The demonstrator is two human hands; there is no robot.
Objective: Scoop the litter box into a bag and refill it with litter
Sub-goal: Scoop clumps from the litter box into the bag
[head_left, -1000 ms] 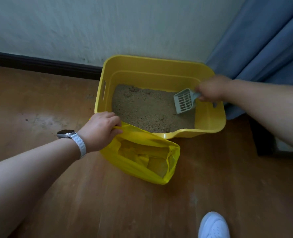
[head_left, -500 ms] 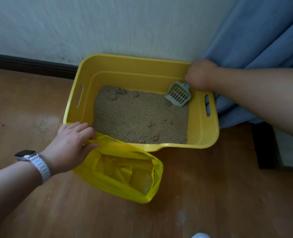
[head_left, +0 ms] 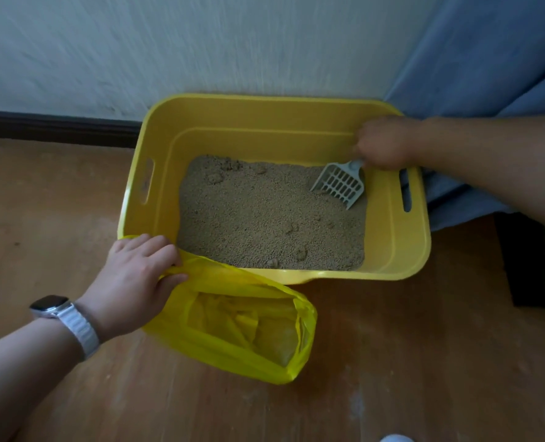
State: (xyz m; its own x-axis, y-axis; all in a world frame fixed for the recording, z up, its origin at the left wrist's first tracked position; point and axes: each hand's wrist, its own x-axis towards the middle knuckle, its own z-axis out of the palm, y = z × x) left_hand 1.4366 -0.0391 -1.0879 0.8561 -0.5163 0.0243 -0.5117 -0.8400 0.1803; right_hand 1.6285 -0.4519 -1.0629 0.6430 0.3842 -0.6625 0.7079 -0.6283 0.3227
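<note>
Early stage, scooping barely begun. The yellow litter box sits on the wood floor against the wall, with a blue curtain at its right. The litter fills the bottom and looks mostly undisturbed. Several clumps are visible near the front edge and in the far left corner.

The right hand is clenched round the handle of the grey slotted scoop. The scoop's blade is tilted down, with its front edge touching the litter at the box's far right corner. The scoop looks empty.

The left hand, with a watch on its wrist, grasps the rim of the yellow bag, fingers curled over it and thumb underneath. It holds the mouth open just beside the box's front left corner. The bag's inside shows crumpled plastic; can't tell if any waste is in it yet.

Left to do, as I judge it: dig out the clumps, dump them into the bag, then refill. No fresh litter supply is in view.
</note>
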